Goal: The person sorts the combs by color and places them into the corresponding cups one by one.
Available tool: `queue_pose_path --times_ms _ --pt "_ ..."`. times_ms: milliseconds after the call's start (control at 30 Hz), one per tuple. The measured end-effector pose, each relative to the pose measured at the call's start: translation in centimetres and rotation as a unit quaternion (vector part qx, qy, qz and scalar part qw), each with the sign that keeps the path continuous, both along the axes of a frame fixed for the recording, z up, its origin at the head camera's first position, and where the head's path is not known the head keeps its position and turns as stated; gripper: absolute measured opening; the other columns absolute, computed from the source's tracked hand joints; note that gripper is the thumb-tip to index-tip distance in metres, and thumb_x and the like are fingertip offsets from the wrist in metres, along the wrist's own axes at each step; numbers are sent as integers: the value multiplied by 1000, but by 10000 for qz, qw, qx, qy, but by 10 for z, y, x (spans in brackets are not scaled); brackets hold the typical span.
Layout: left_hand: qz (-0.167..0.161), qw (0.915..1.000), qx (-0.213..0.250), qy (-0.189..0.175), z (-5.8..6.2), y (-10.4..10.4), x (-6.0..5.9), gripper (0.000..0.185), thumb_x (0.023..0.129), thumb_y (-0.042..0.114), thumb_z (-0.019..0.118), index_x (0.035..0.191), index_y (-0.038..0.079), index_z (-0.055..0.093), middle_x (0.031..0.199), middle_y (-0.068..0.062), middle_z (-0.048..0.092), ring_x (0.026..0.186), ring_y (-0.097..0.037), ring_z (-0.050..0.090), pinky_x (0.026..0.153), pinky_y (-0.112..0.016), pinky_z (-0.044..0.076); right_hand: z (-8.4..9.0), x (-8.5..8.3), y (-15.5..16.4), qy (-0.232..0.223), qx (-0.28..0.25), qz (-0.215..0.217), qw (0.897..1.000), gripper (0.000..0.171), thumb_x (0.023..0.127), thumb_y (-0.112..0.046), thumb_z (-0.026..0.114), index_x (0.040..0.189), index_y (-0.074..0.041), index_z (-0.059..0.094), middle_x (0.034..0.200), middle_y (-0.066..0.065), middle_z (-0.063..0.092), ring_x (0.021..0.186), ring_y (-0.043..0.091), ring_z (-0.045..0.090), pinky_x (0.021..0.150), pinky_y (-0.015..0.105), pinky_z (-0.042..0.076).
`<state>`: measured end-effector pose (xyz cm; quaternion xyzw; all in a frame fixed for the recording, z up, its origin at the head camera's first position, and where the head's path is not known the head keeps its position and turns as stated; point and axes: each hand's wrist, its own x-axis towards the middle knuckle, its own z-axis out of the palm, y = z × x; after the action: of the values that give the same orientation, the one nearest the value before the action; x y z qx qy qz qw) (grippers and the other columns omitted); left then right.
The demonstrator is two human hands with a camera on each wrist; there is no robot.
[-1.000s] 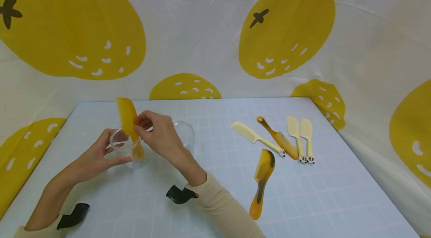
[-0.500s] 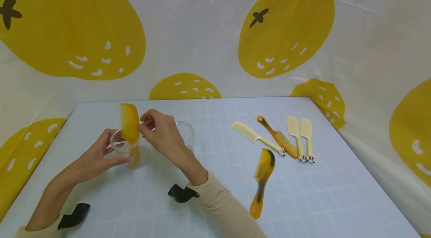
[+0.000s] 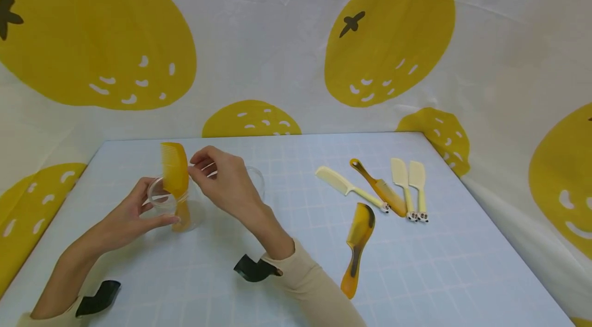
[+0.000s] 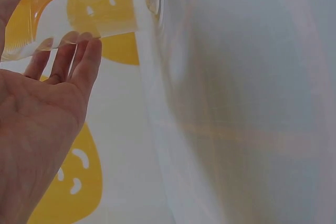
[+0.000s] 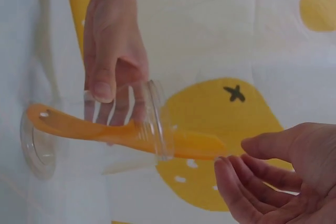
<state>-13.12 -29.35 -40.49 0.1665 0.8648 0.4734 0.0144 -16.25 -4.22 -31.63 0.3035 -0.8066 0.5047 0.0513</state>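
Released since a second ago: amber plastic comb (image 3: pixel 176 178), handle down in clear plastic cup (image 3: pixel 173 206) near table's left edge; right hand (image 3: pixel 225 183) just beside, fingers loosely spread; left hand (image 3: pixel 125 219) curled round cup

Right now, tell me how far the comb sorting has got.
Done: one amber comb stands handle-down in the clear cup.

In hand: the left hand grips that cup; the right hand is open beside the comb.

Left: five combs lie on the table; a second clear cup waits behind the right hand.
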Motion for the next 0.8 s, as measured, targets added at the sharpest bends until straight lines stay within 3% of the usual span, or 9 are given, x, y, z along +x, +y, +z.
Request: queue_pose_path --times_ms 300,800 --pt "65 9999 -70 -69 1 0 0 62 92 12 79 133 10 33 138 -7 44 120 -3 45 90 1 33 10 11 17 34 -56 -163 9998 12 100 -11 68 110 -4 67 99 2 70 85 3 64 79 10 53" --pt "38 9999 -122 -54 3 0 0 63 92 12 79 133 9 32 140 -10 44 121 -7 45 91 1 32 4 19 50 71 12 -259 9996 9 98 -9 70 104 -4 65 96 5 67 83 11 63 75 14 55"
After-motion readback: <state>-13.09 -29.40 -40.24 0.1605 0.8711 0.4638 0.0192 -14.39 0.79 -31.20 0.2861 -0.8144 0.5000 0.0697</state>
